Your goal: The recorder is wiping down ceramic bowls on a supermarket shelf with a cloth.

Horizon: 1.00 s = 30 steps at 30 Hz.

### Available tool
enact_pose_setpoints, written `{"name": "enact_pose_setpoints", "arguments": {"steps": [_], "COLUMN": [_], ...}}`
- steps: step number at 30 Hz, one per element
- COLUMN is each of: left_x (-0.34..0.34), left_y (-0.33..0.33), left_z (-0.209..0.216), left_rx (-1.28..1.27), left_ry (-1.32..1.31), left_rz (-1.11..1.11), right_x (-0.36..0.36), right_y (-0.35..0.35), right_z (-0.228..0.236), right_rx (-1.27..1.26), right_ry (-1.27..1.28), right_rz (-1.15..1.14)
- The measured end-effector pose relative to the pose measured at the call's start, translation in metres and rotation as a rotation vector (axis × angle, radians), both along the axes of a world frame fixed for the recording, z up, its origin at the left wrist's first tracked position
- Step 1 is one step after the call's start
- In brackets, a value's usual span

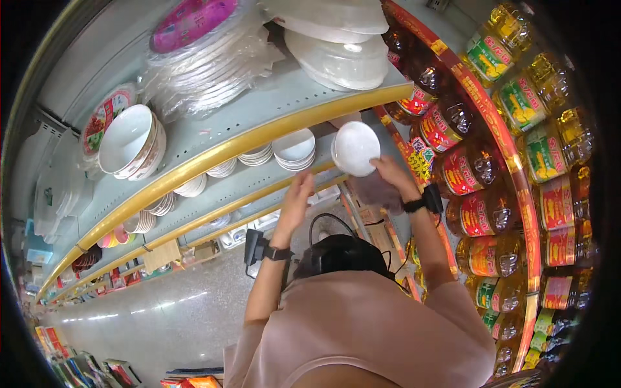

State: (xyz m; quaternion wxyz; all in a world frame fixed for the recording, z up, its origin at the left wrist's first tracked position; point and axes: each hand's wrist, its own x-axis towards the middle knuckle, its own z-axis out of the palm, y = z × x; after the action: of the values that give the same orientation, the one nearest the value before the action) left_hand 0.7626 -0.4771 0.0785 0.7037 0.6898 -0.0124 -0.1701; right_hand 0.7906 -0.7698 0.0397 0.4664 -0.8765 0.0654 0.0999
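A white bowl [356, 147] is tilted so its inside shows, at the front of a shelf under the gold-edged one. My right hand [391, 173] is closed on its right rim. Below the bowl and this hand hangs a dark greyish-purple cloth [378, 193], blurred; how it is held is hidden. To the left, my left hand [297, 199] is raised with its fingers stretched out and nothing in it. Its fingertips are just below a stack of white bowls [294, 149], and I cannot tell whether they touch it. Straps with small dark devices sit on both wrists.
The gold-edged upper shelf [226, 152] holds plastic-wrapped plates [200, 81], large white dishes [339, 55] and patterned bowls [132, 143]. More bowl stacks [191, 186] line the shelf below. Several oil bottles [469, 168] crowd the right-hand racks. Grey floor [168, 320] lies lower left.
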Motion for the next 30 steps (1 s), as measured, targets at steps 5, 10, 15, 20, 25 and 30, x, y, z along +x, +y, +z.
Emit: {"name": "enact_pose_setpoints", "arguments": {"steps": [5, 10, 15, 20, 25, 30], "left_x": [-0.003, -0.013, -0.018, -0.015, 0.006, 0.052], "left_y": [0.021, 0.053, 0.101, 0.137, 0.178, 0.226], "left_z": [0.011, 0.036, 0.063, 0.108, 0.156, 0.2], "left_rx": [0.107, 0.213, 0.268, 0.445, 0.513, 0.504], "left_ry": [-0.053, -0.117, -0.326, -0.707, -0.837, -0.26], "left_rz": [0.088, 0.376, 0.685, 0.974, 1.19, 1.013], "right_x": [0.084, 0.121, 0.14, 0.138, 0.126, 0.117], "right_y": [-0.015, -0.005, -0.004, -0.001, -0.005, -0.011], "right_z": [-0.044, -0.09, -0.092, -0.092, -0.087, -0.093], "right_rx": [-0.103, -0.106, -0.172, -0.252, 0.06, -0.027], "right_ry": [0.02, -0.039, 0.117, 0.168, 0.147, 0.122], "right_rz": [0.022, 0.079, 0.116, 0.131, 0.115, 0.155]}}
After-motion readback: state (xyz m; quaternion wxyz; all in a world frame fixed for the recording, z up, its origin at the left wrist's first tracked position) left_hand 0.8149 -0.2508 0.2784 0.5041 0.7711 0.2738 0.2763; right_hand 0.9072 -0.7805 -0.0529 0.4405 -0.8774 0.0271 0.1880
